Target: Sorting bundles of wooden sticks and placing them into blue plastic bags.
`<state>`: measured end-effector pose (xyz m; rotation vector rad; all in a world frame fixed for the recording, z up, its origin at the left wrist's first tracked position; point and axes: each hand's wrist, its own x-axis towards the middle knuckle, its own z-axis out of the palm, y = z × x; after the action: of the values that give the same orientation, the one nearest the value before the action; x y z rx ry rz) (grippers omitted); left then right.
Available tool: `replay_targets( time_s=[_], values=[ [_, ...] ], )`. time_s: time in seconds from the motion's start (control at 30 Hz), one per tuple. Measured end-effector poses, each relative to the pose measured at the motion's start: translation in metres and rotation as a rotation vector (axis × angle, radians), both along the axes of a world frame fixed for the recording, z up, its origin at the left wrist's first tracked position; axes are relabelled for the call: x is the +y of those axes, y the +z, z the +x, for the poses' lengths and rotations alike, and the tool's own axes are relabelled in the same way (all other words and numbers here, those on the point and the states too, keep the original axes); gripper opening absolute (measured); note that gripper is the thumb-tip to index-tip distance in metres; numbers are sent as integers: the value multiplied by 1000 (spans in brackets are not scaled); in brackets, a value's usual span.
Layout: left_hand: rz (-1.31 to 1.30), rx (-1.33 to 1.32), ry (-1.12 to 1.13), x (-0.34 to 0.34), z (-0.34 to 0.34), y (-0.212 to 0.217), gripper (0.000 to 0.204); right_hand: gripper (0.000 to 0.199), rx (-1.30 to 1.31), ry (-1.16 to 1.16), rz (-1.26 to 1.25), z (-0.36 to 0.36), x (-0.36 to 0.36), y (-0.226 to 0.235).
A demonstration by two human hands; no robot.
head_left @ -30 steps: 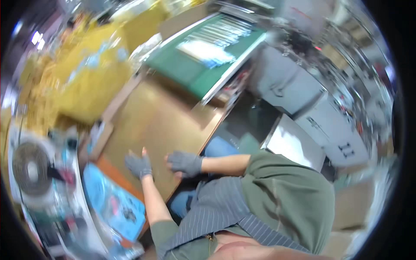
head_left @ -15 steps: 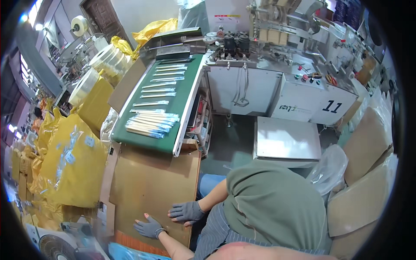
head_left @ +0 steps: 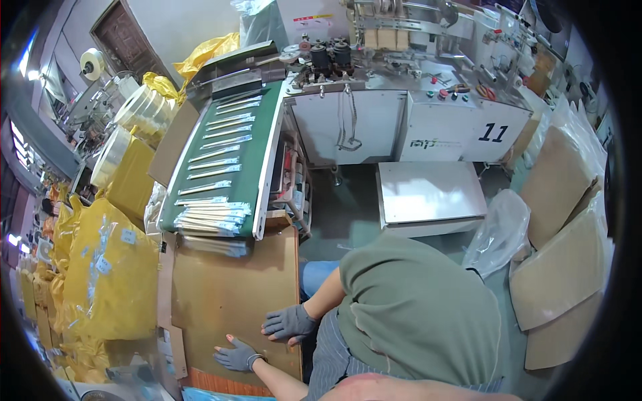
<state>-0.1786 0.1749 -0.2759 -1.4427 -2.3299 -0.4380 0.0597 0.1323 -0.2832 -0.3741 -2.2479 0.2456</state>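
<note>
Cardboard sheet (head_left: pixel 231 301) is lying flat on the bench (head_left: pixel 221 386), whose wooden edge is showing at 6 o'clock below the sheet. Left hand (head_left: pixel 236 355), in a grey fingerless glove, is pressing palm-down with fingers spread near the sheet's lower edge; right hand (head_left: pixel 289 323), also gloved, is resting flat at the sheet's right edge, fingers spread, gripping nothing. At 12 o'clock from the hands, a green conveyor belt (head_left: pixel 224 167) is carrying long wrapped sticks (head_left: pixel 212 219), which are piling at its near end, some hanging over the sheet's top edge. Judged risk: the pile is likely spilling onto the cardboard if nobody is clearing it, and the sheet, held only by palm pressure, could be sliding toward the bench's open right side, at 3 o'clock.
</note>
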Motion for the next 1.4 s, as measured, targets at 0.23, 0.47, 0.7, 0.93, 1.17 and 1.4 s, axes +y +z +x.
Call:
replay_targets(
  time_s=[0.23, 0.47, 0.7, 0.93, 1.17, 1.4],
  values=[
    [-97, -52, 28, -5, 14, 25, 72, 53, -10, 8, 4, 1, 1, -3],
    [-91, -45, 25, -4, 12, 23, 71, 53, -29, 3, -4, 1, 1, -1],
    [-76, -51, 19, -6, 15, 26, 71, 53, -18, 8, 7, 1, 2, -5],
    [-56, -26, 26, -4, 7, 14, 72, 56, -103, 41, -54, 6, -1, 3],
    [-7, -19, 1, -2, 9, 14, 71, 55, -119, 37, -113, 7, -4, 9],
    [-48, -60, 2, -4, 12, 17, 72, 51, -90, -5, -67, 12, -5, 22]
  ],
)
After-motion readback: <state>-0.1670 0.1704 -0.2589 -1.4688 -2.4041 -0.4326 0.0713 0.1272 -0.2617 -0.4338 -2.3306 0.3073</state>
